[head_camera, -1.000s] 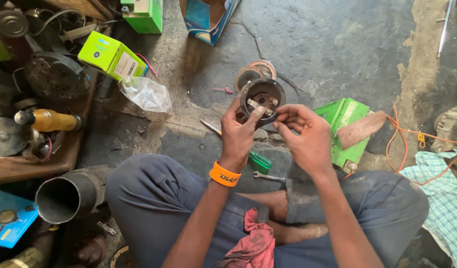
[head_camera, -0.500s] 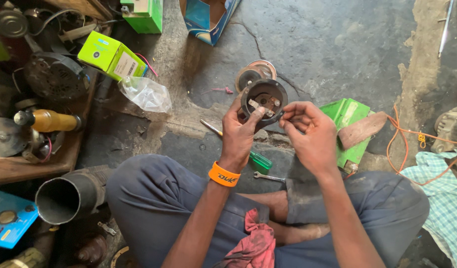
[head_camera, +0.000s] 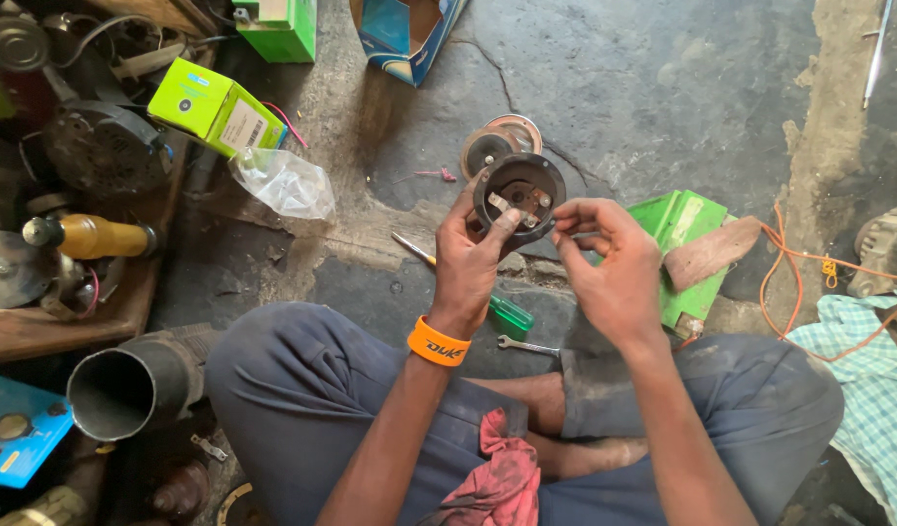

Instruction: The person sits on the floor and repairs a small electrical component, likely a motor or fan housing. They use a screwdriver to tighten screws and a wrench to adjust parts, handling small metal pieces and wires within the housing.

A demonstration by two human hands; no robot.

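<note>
A person seated cross-legged on a workshop floor holds a round black housing at centre frame, its open face turned up toward the camera. The left hand grips it from below and the left, thumb pressed on a small metal strip inside. The right hand sits just right of the housing, fingertips pinched narrow at its rim; whether they hold a small part cannot be told. Both forearms rise from the lower frame. A green-handled screwdriver and a spanner lie on the floor beneath the hands.
</note>
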